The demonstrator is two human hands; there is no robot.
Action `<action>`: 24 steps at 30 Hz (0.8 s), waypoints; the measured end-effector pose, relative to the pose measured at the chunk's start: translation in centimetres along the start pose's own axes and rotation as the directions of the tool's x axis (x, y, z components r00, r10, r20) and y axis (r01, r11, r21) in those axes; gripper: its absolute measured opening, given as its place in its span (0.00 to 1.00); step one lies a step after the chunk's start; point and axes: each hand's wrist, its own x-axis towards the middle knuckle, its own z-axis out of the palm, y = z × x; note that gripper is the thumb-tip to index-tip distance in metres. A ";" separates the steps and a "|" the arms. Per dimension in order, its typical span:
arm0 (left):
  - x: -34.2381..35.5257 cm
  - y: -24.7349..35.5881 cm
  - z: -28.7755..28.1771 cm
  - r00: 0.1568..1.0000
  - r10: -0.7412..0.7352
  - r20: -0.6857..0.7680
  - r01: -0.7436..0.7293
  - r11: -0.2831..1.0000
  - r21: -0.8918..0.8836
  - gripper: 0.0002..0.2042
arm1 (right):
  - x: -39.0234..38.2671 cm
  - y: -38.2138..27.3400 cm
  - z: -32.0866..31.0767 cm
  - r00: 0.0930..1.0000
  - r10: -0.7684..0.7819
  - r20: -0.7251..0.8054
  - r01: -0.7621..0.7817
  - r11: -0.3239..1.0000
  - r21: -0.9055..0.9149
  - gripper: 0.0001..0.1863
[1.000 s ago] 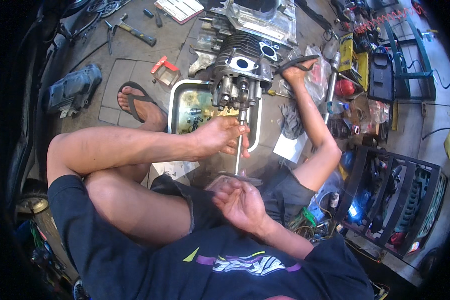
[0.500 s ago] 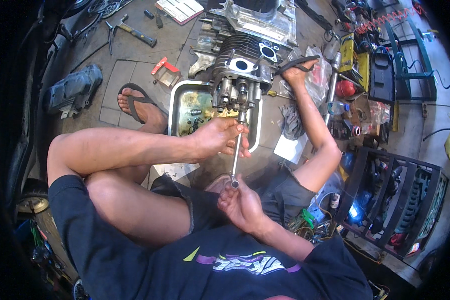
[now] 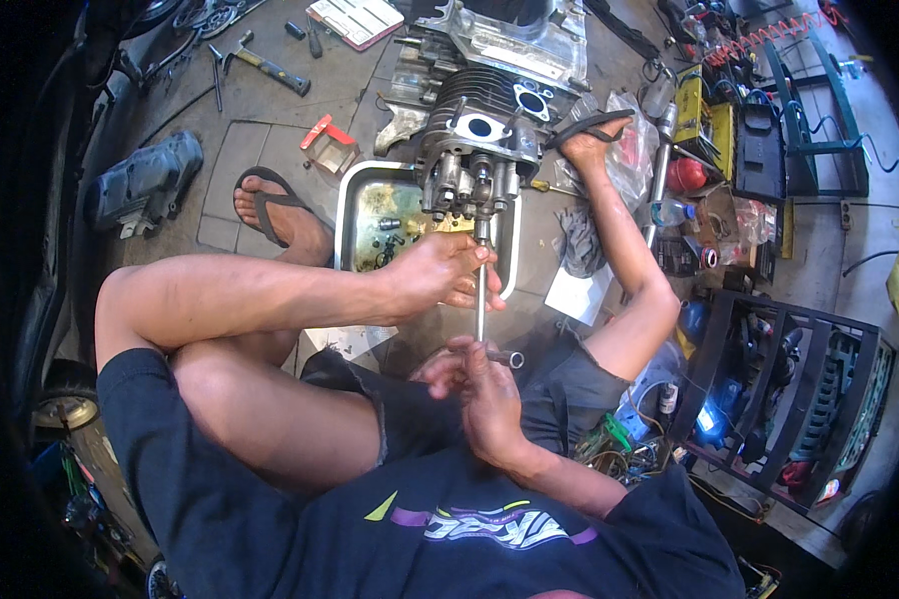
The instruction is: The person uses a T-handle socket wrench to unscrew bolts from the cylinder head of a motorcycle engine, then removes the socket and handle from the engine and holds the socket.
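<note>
Workshop floor; both hands (image 3: 440, 275) (image 3: 474, 384) grip wrench (image 3: 481, 299).

Landmark: metal tray (image 3: 348, 215) on floor.

- Flat white rectangular pack (image 3: 355, 18) with red edging: far beyond tray, top of view.
- Small clear box with red trim (image 3: 327, 146): just beyond tray's left corner.
- Clear plastic bag (image 3: 629, 150): right of tray, past foot.
- Yellow-and-black box (image 3: 691, 105): further right, beyond bag.
- White paper sheet (image 3: 576, 293): right of tray's near corner.
- No screens or signs discernible.
</note>
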 end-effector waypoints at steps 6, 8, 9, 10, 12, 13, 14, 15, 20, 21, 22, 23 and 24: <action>0.1 -0.4 -0.4 1.000 0.015 0.014 -0.015 1.000 -0.002 0.17 | 0.5 -1.5 -0.5 0.960 -0.270 -0.069 0.131 0.654 -0.745 0.25; 0.1 -0.5 -0.4 1.000 0.018 0.010 -0.018 1.000 0.004 0.17 | 1.6 -0.6 0.0 0.873 -0.475 -0.109 0.251 0.630 -0.735 0.29; 0.1 -0.5 -0.4 1.000 0.029 0.010 -0.029 1.000 0.009 0.17 | 2.0 -0.5 -0.1 0.912 -0.396 -0.109 0.232 0.716 -0.659 0.29; 0.3 -0.5 -0.4 0.999 0.040 0.011 -0.040 0.999 0.013 0.16 | 2.4 -0.4 -0.2 0.944 -0.315 -0.099 0.203 0.792 -0.576 0.29; 0.3 -0.4 -0.4 0.999 0.041 0.011 -0.041 0.999 0.010 0.16 | 2.7 -0.7 0.4 0.981 -0.164 -0.104 0.123 0.939 -0.322 0.28; 0.3 -0.3 -0.4 0.999 0.032 0.009 -0.032 0.999 0.001 0.16 | 2.5 -1.1 1.1 0.989 -0.092 -0.115 0.075 0.987 -0.144 0.28; 0.3 -0.5 -0.4 1.000 0.024 0.006 -0.024 1.000 -0.009 0.16 | 2.4 -1.2 1.5 0.994 -0.017 -0.110 0.021 0.999 0.037 0.27; 0.4 -0.6 -0.5 1.000 0.028 0.003 -0.028 1.000 -0.009 0.15 | 2.6 -0.7 1.4 0.999 -0.010 -0.050 0.020 0.980 0.200 0.26; 0.2 -0.4 -0.6 0.999 0.041 0.012 -0.041 0.999 -0.021 0.14 | 3.8 1.0 0.3 0.965 -0.101 0.243 -0.139 0.591 0.795 0.21; 0.1 -0.5 -0.6 1.000 0.031 0.003 -0.031 0.999 -0.023 0.14 | 3.7 1.1 0.4 0.974 -0.074 0.216 -0.130 0.598 0.791 0.21; 0.0 -0.5 -0.7 1.000 0.021 -0.005 -0.022 0.999 -0.026 0.15 | 3.5 0.9 0.7 0.981 -0.048 0.187 -0.121 0.606 0.786 0.20; 0.0 -0.4 -0.7 1.000 0.015 -0.013 -0.015 1.000 -0.028 0.15 | 3.5 0.7 1.0 0.987 -0.024 0.159 -0.111 0.617 0.779 0.20; -0.1 -0.3 -0.7 1.000 0.021 -0.005 -0.021 1.000 -0.022 0.15 | 3.5 0.7 1.1 0.988 -0.027 0.155 -0.107 0.609 0.786 0.20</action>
